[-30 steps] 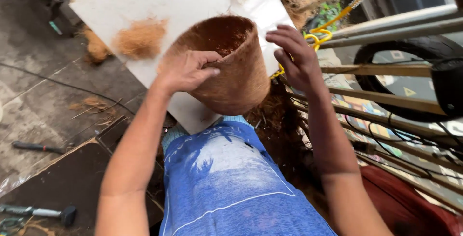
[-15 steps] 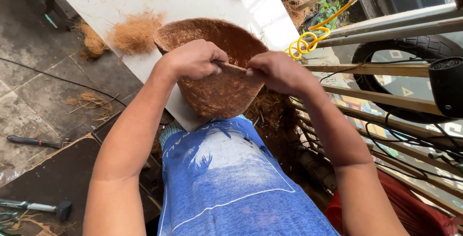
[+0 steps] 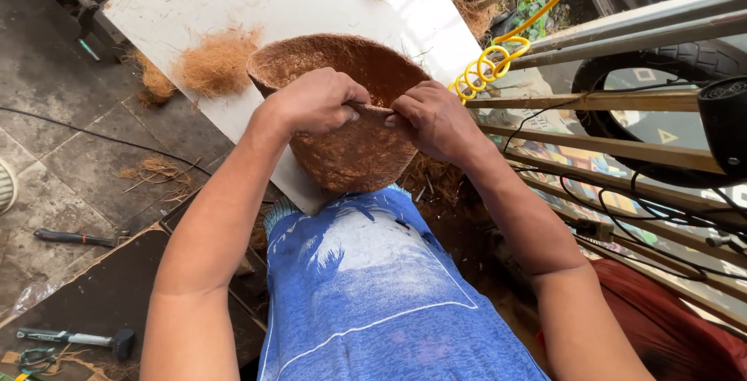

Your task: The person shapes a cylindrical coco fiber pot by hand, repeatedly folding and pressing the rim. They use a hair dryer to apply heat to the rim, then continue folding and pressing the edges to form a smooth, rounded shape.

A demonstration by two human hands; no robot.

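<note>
As before, hands (image 3: 373,112) on pot rim (image 3: 342,46)

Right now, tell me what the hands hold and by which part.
Both the left hand and right hand grip the brown fibre pot by its near rim, side by side.

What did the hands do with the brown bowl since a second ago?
The right hand moved in from the far side, and both hands now pinch the near rim of the coir pot; the left hand kept its grip. The white board and fibre pile stayed put.
</note>
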